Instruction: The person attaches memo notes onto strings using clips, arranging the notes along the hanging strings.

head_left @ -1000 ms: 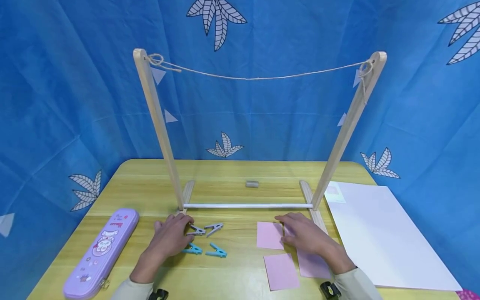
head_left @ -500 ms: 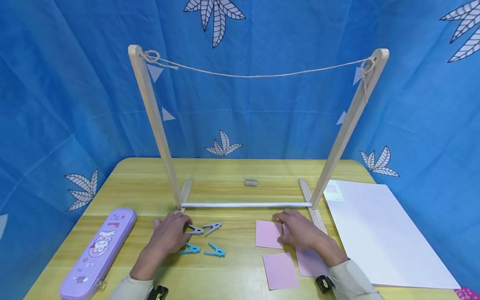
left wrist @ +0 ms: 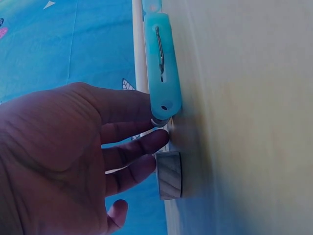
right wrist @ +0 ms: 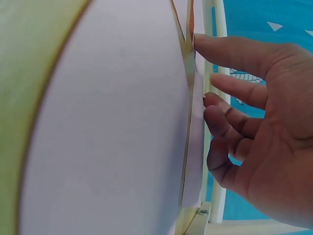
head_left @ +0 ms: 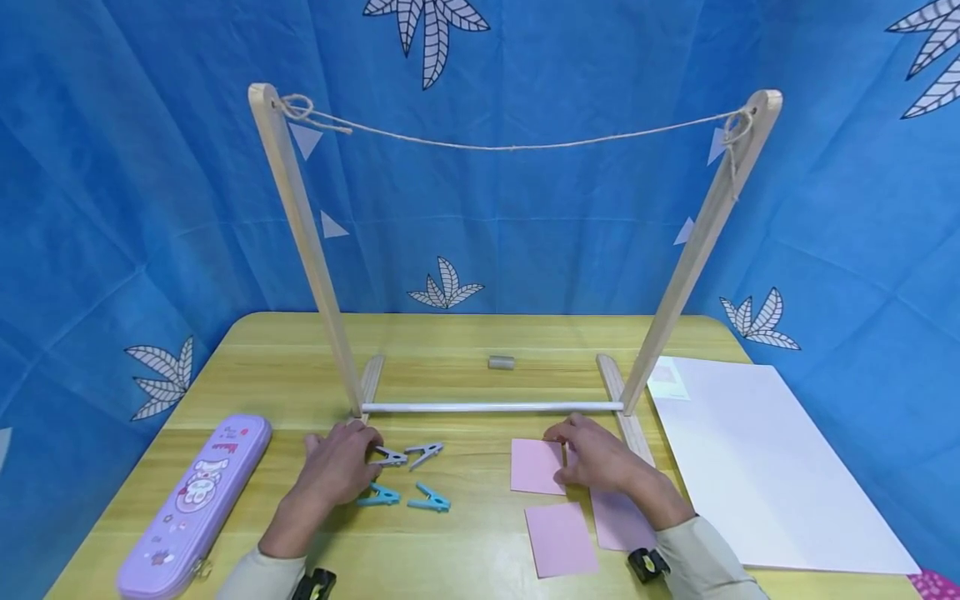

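Four spring clips lie on the desk [head_left: 465, 550], two by two: a grey clip [head_left: 391, 457] and its grey neighbour [head_left: 425, 453] at the back, a teal clip [head_left: 381, 496] and a second teal clip [head_left: 430, 498] in front, metal spring showing. The left hand [head_left: 336, 468] is at the left-hand pair! Over right, pink sheets lying flat: a back one [head_left: 534, 467], a front one [head_left: 561, 542] slightly skewed, another [head_left: 621, 522] half under the right hand [head_left: 596, 460].
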{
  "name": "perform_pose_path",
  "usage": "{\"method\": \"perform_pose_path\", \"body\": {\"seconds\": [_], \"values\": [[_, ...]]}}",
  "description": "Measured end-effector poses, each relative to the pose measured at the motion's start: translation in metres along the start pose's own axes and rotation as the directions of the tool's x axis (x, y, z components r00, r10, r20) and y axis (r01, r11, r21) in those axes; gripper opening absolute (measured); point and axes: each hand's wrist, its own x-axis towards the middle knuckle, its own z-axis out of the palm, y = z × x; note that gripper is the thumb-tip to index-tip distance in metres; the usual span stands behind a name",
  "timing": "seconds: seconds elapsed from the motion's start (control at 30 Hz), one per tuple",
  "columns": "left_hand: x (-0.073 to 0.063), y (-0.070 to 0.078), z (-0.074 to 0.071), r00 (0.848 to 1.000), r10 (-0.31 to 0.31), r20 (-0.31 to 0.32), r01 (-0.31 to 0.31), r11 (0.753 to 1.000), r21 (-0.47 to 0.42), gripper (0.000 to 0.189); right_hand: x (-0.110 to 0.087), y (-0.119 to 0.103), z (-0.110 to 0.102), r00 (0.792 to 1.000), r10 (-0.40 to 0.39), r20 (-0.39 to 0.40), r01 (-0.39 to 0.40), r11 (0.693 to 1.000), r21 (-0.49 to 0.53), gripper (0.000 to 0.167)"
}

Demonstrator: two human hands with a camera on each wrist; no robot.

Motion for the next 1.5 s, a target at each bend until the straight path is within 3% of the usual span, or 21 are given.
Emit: {"method": "perform_pose_path", "body": {"seconds": [0.13, 0.4, 0.77, 0.97, 1.2, 1.37, 1.5], "values": [[0.000, -0.001, -0.001, 1.000, 0.001, -0.009, -0.001, 1.000, -0.004, 0.025, 0.002, -0.002, 0.000, 1.000, 0.020, 0.008, -0.020, 1.000, 0.014, 0.057], [0.000, -0.002, -0.001, 1.000, -0.002, -0.023, 0.002, 1.000, -0.029, 0.025, 0.003, -0.006, 0.000, 0.996, 0.090, 0.003, -0.090, 0.995, 0.049, 0.050], [0.000, -0.005, -0.004, 1.000, -0.023, -0.013, 0.020, 0.989, -0.150, 0.026, 0.003, -0.006, 0.000, 1.000, 0.022, 0.001, -0.022, 0.998, 0.054, 0.048], [0.000, -0.004, -0.008, 0.996, -0.003, -0.089, -0.016, 0.976, -0.219, 0.027, 0.002, -0.005, 0.001, 0.999, -0.034, -0.012, 0.035, 0.997, 0.062, 0.036], [-0.002, 0.006, -0.019, 0.975, 0.043, -0.220, -0.107, 0.952, -0.288, 0.029, 0.004, -0.008, 0.001, 0.998, -0.046, -0.048, 0.054, 0.978, 0.201, 0.029], [-0.003, 0.016, -0.036, 0.950, 0.065, -0.304, -0.179, 0.913, -0.366, 0.030, 0.009, -0.016, -0.010, 0.987, -0.027, -0.158, 0.072, 0.955, 0.288, 0.030], [-0.001, 0.025, -0.054, 0.928, 0.095, -0.360, -0.232, 0.904, -0.358, 0.031, 0.016, -0.023, -0.023, 0.971, 0.007, -0.239, 0.076, 0.940, 0.334, 0.033]]}}
